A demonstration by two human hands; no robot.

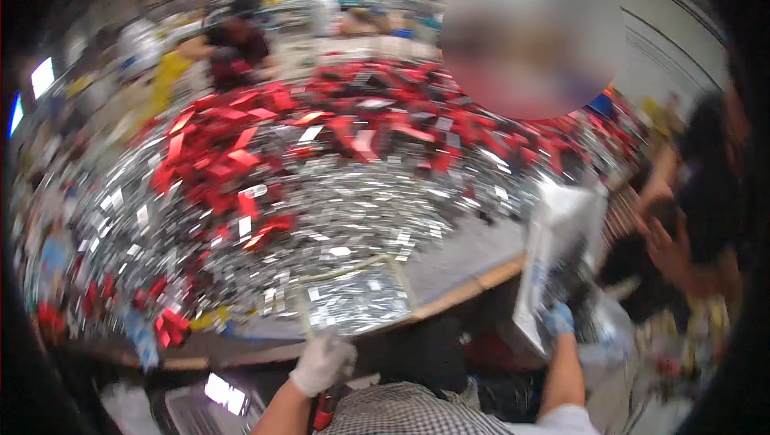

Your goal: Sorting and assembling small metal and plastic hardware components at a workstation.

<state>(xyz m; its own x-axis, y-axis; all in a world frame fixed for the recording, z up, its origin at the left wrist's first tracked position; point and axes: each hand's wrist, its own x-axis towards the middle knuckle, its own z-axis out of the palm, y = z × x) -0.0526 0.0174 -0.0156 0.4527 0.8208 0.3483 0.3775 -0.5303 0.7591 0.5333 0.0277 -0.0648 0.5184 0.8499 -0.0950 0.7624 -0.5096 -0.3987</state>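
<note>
My right hand [559, 319], in a blue glove, is closed on a large silvery-clear plastic bag [544, 250] that hangs past the table's edge. My left hand [325, 363], white-gloved, is curled just below a flat, pale-rimmed tray or packet [357, 298] of small silver pieces. Whether it touches that packet I cannot tell. Just beneath the left hand is a red, handle-like thing [324, 412], too blurred to name. A wide heap of small shiny silver pieces [361, 202] covers the table, with red pieces [233, 134] behind and to the left.
The table's wooden edge [473, 284] curves in front of me. A lit screen [226, 393] lies low on the left. Another person [698, 210] is close by on the right, and one more [234, 46] is beyond the heap. A checkered cloth [409, 412] covers my lap.
</note>
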